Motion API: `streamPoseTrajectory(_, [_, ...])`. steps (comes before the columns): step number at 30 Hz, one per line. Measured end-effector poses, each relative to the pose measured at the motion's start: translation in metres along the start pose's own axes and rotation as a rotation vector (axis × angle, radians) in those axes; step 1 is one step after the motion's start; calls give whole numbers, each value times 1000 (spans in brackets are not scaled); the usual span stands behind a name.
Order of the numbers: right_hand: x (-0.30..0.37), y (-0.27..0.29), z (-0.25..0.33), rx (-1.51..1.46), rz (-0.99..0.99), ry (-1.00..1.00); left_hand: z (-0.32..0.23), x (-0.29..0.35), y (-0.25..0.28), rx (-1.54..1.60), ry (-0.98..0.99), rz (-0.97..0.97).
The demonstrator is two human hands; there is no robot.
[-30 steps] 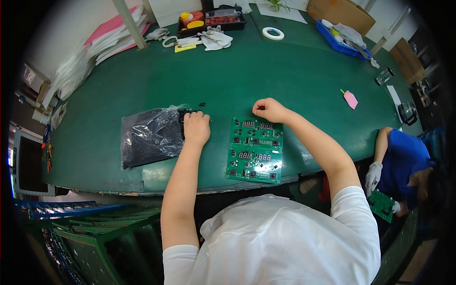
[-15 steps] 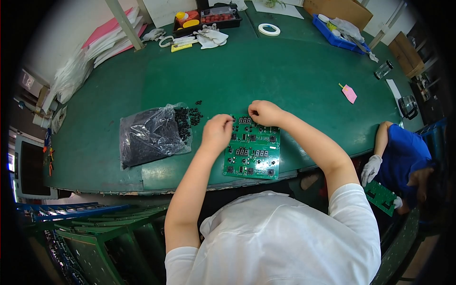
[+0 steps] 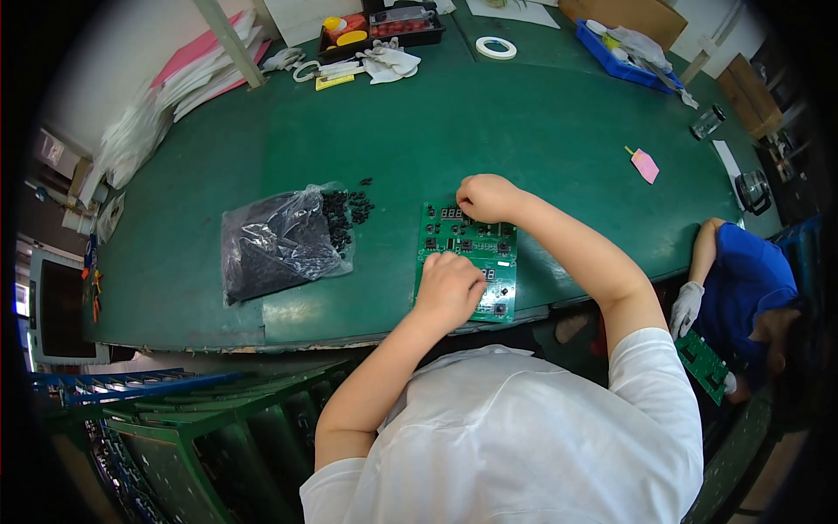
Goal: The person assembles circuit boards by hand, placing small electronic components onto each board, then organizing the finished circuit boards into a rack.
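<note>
A green circuit board [image 3: 484,260] with white digit displays and small black parts lies flat at the table's near side. My left hand [image 3: 450,284] rests over its lower half, fingers curled down, hiding one display; whatever they hold is hidden. At the board's far edge, my right hand [image 3: 489,197] is closed with the fingertips bent down on the board; anything in them is too small to make out. Left of the board lies a clear plastic bag [image 3: 279,244] full of small black parts. Loose black parts [image 3: 359,208] spill from its mouth onto the table.
A white tape roll [image 3: 496,48], white gloves [image 3: 388,65] and a black tray [image 3: 428,37] lie at the far side. A blue tray [image 3: 621,70] and a pink tag [image 3: 644,166] are to the right. A gloved co-worker holds another circuit board [image 3: 701,367].
My left hand has moved from the board's far left corner nearer to me, onto its lower half. My right hand stays at the far edge. The view has shifted slightly.
</note>
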State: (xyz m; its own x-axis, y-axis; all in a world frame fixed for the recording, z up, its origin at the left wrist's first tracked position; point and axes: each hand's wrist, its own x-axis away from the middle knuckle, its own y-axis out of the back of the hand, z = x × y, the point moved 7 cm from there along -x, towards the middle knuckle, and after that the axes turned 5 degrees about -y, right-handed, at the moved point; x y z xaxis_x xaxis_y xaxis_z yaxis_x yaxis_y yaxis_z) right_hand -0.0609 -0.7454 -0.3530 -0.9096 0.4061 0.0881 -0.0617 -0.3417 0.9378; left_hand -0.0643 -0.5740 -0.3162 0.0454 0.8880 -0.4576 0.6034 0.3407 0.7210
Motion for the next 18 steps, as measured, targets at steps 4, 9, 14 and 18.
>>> streamPoseTrajectory(4, [-5, 10, 13, -78, -123, -16, -6, 15, -16, -39, 9, 71])
streamPoseTrajectory(9, [-40, 10, 41, -108, -207, 32, -5, 21, -24, -60, -26, 26])
streamPoseTrajectory(14, [-87, -31, 71, -125, -79, 25, -8, 24, -27, -114, -38, -45])
streamPoseTrajectory(18, [-103, -50, 97, -120, -75, 98, -19, 29, -38, -229, -170, 23])
